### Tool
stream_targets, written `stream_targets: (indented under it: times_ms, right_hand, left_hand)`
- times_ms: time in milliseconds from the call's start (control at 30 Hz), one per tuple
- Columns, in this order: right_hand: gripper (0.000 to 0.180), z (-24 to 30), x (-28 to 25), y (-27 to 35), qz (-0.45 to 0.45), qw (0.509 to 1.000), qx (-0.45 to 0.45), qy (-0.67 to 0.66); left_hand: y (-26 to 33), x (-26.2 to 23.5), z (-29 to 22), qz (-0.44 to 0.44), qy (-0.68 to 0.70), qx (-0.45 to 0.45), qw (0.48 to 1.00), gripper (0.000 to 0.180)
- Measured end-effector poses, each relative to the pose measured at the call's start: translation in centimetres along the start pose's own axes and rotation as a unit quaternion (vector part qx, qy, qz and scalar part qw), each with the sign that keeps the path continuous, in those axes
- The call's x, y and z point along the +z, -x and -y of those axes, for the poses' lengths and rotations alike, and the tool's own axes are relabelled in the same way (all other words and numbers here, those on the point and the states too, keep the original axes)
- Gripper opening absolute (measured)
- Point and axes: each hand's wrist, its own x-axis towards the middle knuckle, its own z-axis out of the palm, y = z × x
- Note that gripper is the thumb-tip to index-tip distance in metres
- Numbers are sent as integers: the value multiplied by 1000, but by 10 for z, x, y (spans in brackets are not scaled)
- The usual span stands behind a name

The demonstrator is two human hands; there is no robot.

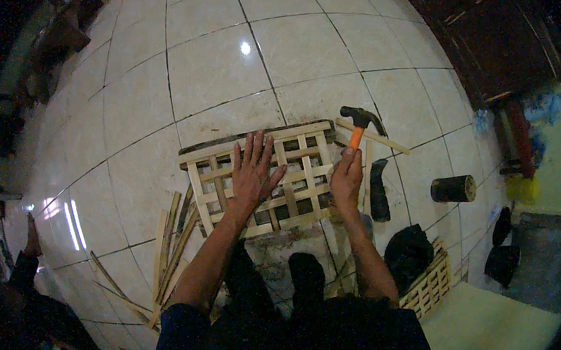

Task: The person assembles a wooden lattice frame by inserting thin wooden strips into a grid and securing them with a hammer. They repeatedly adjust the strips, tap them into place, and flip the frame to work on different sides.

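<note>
In front of me on the tiled floor lies a lattice panel (307,170) of pale, flat wooden strips woven over and under each other, with a darker strip along its far edge. My left hand (253,173) rests flat on the lattice, fingers stretched out. In my right hand (347,180), just past the panel's right side, is a claw hammer (357,136) with a black head and an orange handle. Its head points away from me, raised near a loose strip (387,140). Whether the hammer touches anything cannot be told.
Loose wooden strips (170,245) lie to the left. On the right are a dark curved piece (379,191), a short log (454,188), a black bag (409,252) and another woven lattice (434,283). Part of another person (32,288) shows at lower left. Dark furniture (497,47) stands far right.
</note>
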Motion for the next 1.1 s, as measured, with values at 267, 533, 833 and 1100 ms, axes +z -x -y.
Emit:
stream_targets:
  times_ms: [267,533,833,1100]
  right_hand:
    - [31,66,-11,17,76,982,-96,142]
    - [27,34,-1,7,93,966,-121,210]
    - [41,-8,15,15,148,980,-80,109]
    - [49,24,36,58,171,939,167,-245]
  left_hand:
    - [3,-2,3,-1,6,-7,1000,73]
    - [4,1,2,16,2,-16,1000,75]
    - [-1,1,3,31,21,-13,999,78]
    - [26,-8,13,5,31,-37,999,70]
